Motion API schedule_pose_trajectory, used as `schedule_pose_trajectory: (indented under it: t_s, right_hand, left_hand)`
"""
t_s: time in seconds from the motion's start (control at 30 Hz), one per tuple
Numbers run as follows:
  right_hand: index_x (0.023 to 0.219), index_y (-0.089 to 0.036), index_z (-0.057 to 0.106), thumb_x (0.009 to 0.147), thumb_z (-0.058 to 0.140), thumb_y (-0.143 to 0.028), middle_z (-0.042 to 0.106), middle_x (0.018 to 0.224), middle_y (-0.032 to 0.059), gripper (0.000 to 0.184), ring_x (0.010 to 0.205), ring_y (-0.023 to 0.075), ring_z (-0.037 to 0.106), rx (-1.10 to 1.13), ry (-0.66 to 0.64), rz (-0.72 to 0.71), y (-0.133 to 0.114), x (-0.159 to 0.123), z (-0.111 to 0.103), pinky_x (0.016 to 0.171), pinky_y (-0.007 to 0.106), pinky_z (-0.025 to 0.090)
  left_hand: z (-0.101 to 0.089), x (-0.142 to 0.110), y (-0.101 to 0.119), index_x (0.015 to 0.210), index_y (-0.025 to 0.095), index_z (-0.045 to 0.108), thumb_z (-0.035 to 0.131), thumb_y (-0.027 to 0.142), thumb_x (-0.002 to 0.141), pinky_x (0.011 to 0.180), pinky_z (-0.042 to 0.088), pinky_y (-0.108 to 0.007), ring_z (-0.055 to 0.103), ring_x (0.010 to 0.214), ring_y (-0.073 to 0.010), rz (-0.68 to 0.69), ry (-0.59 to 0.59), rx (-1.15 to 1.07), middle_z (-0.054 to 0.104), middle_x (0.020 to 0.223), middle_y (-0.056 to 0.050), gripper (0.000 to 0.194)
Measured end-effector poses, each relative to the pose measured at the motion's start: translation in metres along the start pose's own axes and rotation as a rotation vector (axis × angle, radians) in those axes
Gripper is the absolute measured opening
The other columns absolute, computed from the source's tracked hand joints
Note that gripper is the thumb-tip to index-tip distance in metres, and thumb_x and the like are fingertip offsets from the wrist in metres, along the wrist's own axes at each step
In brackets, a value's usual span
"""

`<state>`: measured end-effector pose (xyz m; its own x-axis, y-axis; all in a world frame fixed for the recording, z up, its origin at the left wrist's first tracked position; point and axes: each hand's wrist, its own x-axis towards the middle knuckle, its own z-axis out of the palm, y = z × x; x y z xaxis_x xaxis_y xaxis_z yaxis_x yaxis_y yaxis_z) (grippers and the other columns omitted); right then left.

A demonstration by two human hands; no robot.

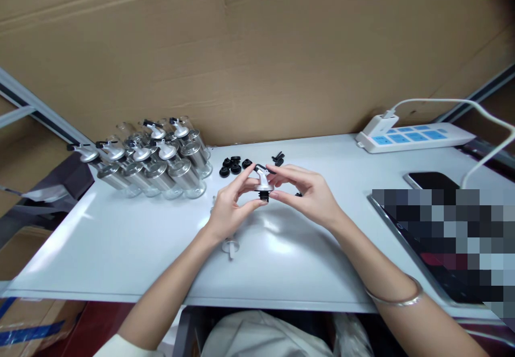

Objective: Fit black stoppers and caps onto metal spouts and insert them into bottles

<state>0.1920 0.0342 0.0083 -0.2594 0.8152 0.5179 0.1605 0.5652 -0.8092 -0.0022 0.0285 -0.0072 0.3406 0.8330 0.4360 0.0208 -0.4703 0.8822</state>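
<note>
Between both hands, above the middle of the table, is a silver pourer spout (263, 178) with a black flip lid on top and a black ribbed stopper below. My left hand (235, 201) pinches it from the left, thumb at the stopper and fingers near the lid. From the right, my right hand (308, 193) grips it too, a finger on the lid and the thumb by the stopper. Black rubber stoppers (235, 169) lie just behind my left hand. Several small black lid pieces (278, 158) sit beyond my right hand. A clear plastic part (230, 247) lies below my left wrist.
Glass bottles with steel sleeves (156, 175), several topped with silver spouts, stand grouped at the back left. A white power strip (418, 136) with a plugged-in charger lies back right. A phone (432, 180) and a tablet (426, 255) rest on the right. Cardboard (257, 62) walls the back.
</note>
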Motion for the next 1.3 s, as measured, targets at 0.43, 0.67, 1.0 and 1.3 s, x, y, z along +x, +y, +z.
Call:
schedule_pose_trajectory:
  t_s: [0.43,0.67,1.0,1.3]
  right_hand:
    - [0.099,-0.025,0.077,0.078,0.071,-0.039,0.076,0.080,0.0053,0.026,0.069,0.0193,0.067,-0.094,0.015,0.008,-0.0036,0.0010,-0.0028,0.070,0.035,0.055]
    - [0.100,-0.024,0.077,0.079,0.070,-0.037,0.075,0.078,0.0049,0.025,0.067,0.0186,0.066,-0.084,0.010,0.014,-0.0035,0.0007,-0.0029,0.067,0.034,0.055]
    - [0.116,-0.025,0.069,0.075,0.074,-0.036,0.074,0.097,0.0067,0.042,0.084,0.0207,0.068,0.021,-0.022,0.089,-0.0055,-0.0003,0.0013,0.080,0.038,0.057]
    - [0.094,-0.025,0.076,0.076,0.073,-0.030,0.075,0.093,0.0058,0.019,0.079,0.0207,0.070,-0.036,-0.004,0.040,-0.0061,-0.0008,0.0042,0.076,0.038,0.058]
  left_hand:
    - [-0.0044,-0.0006,-0.0015,0.140,0.025,0.046,0.073,0.026,0.078,0.098,0.050,-0.041,0.066,0.103,-0.0224,-0.016,-0.036,0.104,0.070,0.109,-0.008,0.067]
    - [-0.0045,-0.0008,-0.0015,0.140,0.023,0.045,0.072,0.023,0.078,0.097,0.050,-0.040,0.066,0.103,-0.0220,-0.025,-0.029,0.087,0.070,0.109,-0.008,0.067]
    - [-0.0019,0.0008,0.0005,0.138,0.024,0.043,0.072,0.026,0.079,0.095,0.051,-0.036,0.067,0.097,-0.0188,-0.026,0.059,0.095,0.071,0.103,-0.006,0.066]
    - [-0.0041,0.0000,0.0002,0.101,0.018,0.068,0.074,0.029,0.077,0.086,0.054,-0.033,0.067,0.092,-0.0193,0.030,0.103,0.176,0.072,0.100,-0.008,0.026]
